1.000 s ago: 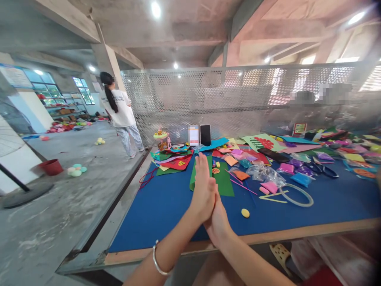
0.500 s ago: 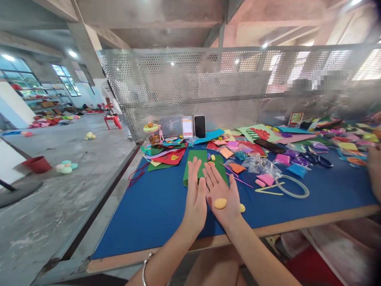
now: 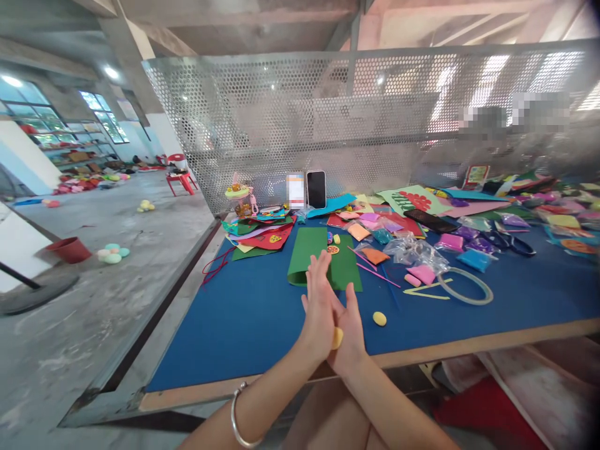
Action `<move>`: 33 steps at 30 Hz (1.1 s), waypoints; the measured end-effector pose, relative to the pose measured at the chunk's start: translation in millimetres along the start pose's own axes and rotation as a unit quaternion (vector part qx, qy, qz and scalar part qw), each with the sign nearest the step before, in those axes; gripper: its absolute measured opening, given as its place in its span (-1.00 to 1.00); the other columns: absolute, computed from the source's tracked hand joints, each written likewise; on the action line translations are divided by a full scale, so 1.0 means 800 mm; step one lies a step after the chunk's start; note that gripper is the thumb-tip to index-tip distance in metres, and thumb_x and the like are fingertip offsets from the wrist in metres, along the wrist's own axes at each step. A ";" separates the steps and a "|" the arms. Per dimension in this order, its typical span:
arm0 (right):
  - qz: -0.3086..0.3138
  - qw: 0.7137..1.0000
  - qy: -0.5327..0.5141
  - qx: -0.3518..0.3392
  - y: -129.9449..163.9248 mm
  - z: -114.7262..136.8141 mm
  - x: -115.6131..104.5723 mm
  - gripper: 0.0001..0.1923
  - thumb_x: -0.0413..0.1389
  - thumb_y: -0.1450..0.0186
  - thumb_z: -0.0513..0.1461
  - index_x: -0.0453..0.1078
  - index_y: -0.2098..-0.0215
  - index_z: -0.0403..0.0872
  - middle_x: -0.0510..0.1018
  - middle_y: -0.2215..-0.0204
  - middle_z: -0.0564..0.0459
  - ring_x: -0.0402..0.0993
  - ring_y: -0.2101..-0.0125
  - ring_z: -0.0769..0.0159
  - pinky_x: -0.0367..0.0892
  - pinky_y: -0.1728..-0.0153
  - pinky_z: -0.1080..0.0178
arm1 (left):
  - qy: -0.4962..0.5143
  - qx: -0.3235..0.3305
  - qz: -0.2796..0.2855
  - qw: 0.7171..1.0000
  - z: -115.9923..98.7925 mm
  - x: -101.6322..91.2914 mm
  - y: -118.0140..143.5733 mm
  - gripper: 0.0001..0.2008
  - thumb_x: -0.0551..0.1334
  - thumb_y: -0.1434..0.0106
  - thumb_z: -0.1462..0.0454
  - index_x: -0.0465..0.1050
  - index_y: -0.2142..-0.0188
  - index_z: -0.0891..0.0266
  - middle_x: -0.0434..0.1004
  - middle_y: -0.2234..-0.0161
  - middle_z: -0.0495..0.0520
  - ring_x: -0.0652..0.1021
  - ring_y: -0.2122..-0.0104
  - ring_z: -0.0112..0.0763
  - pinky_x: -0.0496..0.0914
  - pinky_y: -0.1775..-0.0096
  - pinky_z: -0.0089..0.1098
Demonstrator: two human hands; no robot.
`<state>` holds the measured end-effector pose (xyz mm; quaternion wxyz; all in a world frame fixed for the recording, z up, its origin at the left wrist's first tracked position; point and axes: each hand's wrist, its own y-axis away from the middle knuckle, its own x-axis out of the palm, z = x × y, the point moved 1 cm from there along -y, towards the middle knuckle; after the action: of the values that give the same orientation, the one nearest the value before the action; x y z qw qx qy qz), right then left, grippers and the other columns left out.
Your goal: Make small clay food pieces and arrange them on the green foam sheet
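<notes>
A yellow piece of modelling clay (image 3: pixel 337 339) is pressed between my two palms, near the heels of the hands. My left hand (image 3: pixel 319 312) lies flat against the right palm from the left, fingers stretched out, with a silver bangle at the wrist. My right hand (image 3: pixel 350 331) faces palm up and inward, its thumb raised; its other fingers are partly hidden behind the left. On the blue table mat (image 3: pixel 225 331), right of my hands, rests a second yellow clay piece (image 3: pixel 379 319). Beyond the fingertips is a folded green sheet (image 3: pixel 304 253) with small decorations on it.
Clay packets (image 3: pixel 475 259), a clear ring (image 3: pixel 469 301), scissors (image 3: pixel 513 244) and pink sticks (image 3: pixel 377 274) lie to the right. Coloured felt sheets (image 3: pixel 262 240) are piled at the left. Two phones (image 3: pixel 316 189) stand before a perforated metal screen (image 3: pixel 262 119).
My left hand has come over onto the right palm, so the clay is now between them. Both hands have moved slightly down, and the second clay piece is fully visible.
</notes>
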<state>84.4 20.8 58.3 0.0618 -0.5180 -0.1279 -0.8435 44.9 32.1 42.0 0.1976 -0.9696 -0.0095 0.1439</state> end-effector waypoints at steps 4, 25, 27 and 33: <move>0.038 0.999 -0.025 0.013 -0.007 0.016 -0.013 -0.46 -0.21 -0.24 0.11 0.49 0.15 0.10 0.30 -0.14 0.17 0.06 -0.21 0.28 0.06 -0.18 0.06 | 0.026 0.026 -0.059 0.998 -0.015 -0.043 -0.007 -0.49 -0.20 -0.38 0.04 0.00 -0.26 0.08 0.00 -0.30 0.09 0.02 -0.29 -0.25 0.04 -0.24 -0.11; 0.032 0.996 0.022 -0.075 0.009 0.051 0.014 -0.44 -0.30 -0.18 0.10 0.51 0.27 0.19 0.29 -0.11 0.29 0.10 -0.19 0.28 0.18 -0.05 0.00 | -0.206 0.111 -0.015 0.972 -0.025 -0.039 0.053 -0.73 0.31 -0.12 0.21 0.52 0.14 0.01 0.29 -0.15 0.05 0.15 -0.21 -0.04 0.08 -0.15 0.17; 0.028 0.997 0.023 -0.067 0.009 0.050 0.014 -0.44 -0.32 -0.18 0.09 0.51 0.32 0.21 0.31 -0.08 0.31 0.10 -0.19 0.28 0.16 -0.06 0.02 | -0.238 0.124 -0.008 0.963 -0.028 -0.037 0.053 -0.61 0.34 -0.08 0.16 0.46 0.06 0.01 0.25 -0.17 0.09 0.14 -0.21 0.01 -0.02 -0.17 0.23; -0.019 0.995 0.023 -0.100 0.002 0.044 0.007 -0.47 -0.28 -0.20 0.03 0.51 0.27 0.19 0.38 -0.04 0.22 0.17 -0.15 0.25 0.18 -0.05 0.02 | -0.177 0.136 -0.002 0.975 -0.041 -0.034 0.053 -0.93 0.23 -0.16 0.31 0.40 0.32 0.14 0.52 0.30 0.02 0.48 0.14 -0.26 0.26 -0.08 -0.08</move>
<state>112.0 29.5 78.7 -0.0033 -0.4995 -0.0516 -0.8647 26.4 -21.7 62.1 0.3229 -0.8929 -0.0266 0.3126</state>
